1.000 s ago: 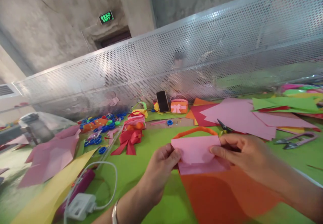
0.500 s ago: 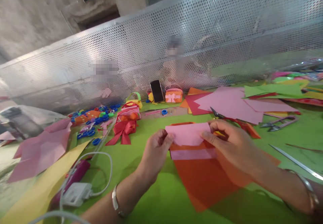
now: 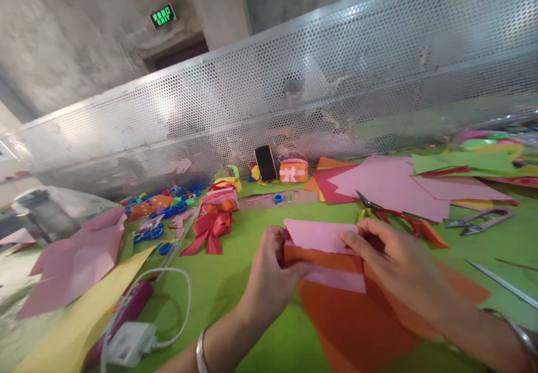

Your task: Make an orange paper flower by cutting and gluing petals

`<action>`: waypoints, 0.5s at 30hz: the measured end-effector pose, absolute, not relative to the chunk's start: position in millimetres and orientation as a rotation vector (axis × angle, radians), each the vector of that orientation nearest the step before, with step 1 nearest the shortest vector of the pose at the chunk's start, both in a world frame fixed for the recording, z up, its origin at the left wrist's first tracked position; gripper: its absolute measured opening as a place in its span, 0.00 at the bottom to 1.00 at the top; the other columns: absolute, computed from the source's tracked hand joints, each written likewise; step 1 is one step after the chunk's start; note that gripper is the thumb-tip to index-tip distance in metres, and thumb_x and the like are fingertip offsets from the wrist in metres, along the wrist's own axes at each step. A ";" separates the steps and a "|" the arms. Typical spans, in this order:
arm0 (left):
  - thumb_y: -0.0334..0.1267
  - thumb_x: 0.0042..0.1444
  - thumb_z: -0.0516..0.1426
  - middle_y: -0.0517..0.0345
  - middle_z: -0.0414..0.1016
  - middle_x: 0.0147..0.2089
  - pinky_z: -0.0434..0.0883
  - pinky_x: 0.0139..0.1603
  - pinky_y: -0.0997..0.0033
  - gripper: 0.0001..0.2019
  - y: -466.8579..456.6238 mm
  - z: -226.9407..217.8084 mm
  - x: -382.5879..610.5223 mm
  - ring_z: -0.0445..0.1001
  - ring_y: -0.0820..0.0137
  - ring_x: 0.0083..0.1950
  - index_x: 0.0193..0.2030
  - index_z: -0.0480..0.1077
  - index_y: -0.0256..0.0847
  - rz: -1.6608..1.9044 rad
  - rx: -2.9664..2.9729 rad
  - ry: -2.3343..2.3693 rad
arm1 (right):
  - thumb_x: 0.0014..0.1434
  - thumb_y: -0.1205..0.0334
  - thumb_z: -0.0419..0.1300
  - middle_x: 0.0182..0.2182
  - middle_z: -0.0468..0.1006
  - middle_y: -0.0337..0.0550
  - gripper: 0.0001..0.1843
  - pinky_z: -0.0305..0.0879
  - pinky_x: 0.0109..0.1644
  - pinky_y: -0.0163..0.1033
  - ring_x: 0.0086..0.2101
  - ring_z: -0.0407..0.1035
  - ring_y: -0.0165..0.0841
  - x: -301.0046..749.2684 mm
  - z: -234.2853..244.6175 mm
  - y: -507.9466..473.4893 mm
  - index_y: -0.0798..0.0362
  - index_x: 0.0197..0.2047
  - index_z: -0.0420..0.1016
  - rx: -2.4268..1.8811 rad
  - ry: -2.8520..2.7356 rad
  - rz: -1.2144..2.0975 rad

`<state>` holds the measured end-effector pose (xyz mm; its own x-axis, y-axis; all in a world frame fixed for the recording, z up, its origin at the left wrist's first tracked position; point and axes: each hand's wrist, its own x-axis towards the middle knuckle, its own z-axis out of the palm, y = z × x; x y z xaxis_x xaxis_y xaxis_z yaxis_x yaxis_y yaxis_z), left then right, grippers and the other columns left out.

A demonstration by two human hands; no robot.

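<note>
Between my hands is a small orange paper box (image 3: pixel 323 260) with a pink flap (image 3: pixel 317 234) along its top and a pink strip (image 3: pixel 336 279) across its front. My left hand (image 3: pixel 275 272) grips the box's left end, its thumb lying along the front and its fingers behind, partly hidden. With thumb and fingers, my right hand (image 3: pixel 384 250) pinches the right end of the pink flap. Beneath the box lies an orange paper sheet (image 3: pixel 353 328) on the green tabletop.
Red-handled scissors (image 3: pixel 390 213), thread snips (image 3: pixel 481 220) and a metal blade-like strip (image 3: pixel 502 283) lie to the right. Pink sheets (image 3: pixel 382 185) are piled behind. Left are a red bow (image 3: pixel 210 230), a white charger (image 3: pixel 131 342) with cable and yellow paper (image 3: pixel 79 311). A phone (image 3: pixel 265 163) stands near a perforated metal screen (image 3: pixel 202 104).
My left thumb has moved from the pink flap down to the box front. The flap has tilted, showing more orange below it. The whole view has shifted slightly.
</note>
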<state>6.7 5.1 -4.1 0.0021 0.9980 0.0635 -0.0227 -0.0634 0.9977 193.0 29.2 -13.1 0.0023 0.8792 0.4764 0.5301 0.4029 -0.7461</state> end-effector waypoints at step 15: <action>0.30 0.51 0.55 0.55 0.70 0.43 0.68 0.30 0.75 0.11 -2.6 -5.5 2.0 0.70 0.70 0.38 0.41 0.62 0.44 1.193 1.491 1.265 | 0.56 0.33 0.52 0.14 0.70 0.36 0.28 0.55 0.20 0.36 0.17 0.64 0.32 197.7 -21.1 38.0 0.48 0.20 0.64 -1.345 -1.644 0.332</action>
